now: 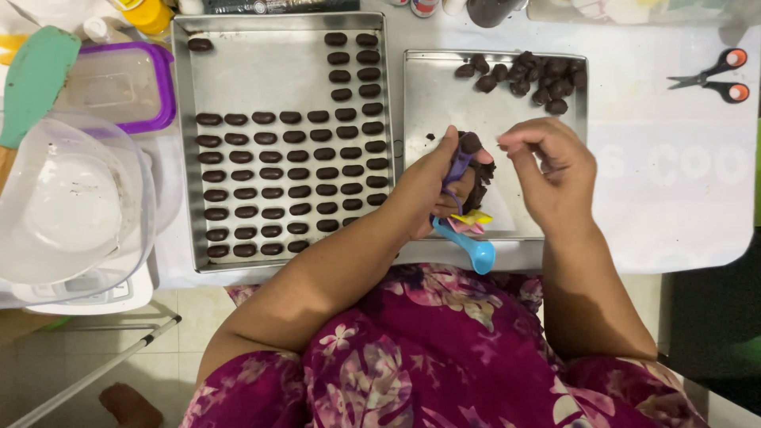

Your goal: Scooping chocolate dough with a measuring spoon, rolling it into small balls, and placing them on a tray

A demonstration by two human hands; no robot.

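My left hand grips a bunch of plastic measuring spoons, a purple one filled with dark chocolate dough on top and a blue one hanging below. My right hand is next to it with pinched fingers, touching nothing clearly visible. Both hands hover over a small metal tray that has a pile of dark dough lumps at its far end. A large metal tray on the left carries rows of several shaped dark oval pieces.
A clear bowl sits on a white scale at the left, with a green spatula and a purple-rimmed container behind it. Scissors lie at the far right on the white table cover.
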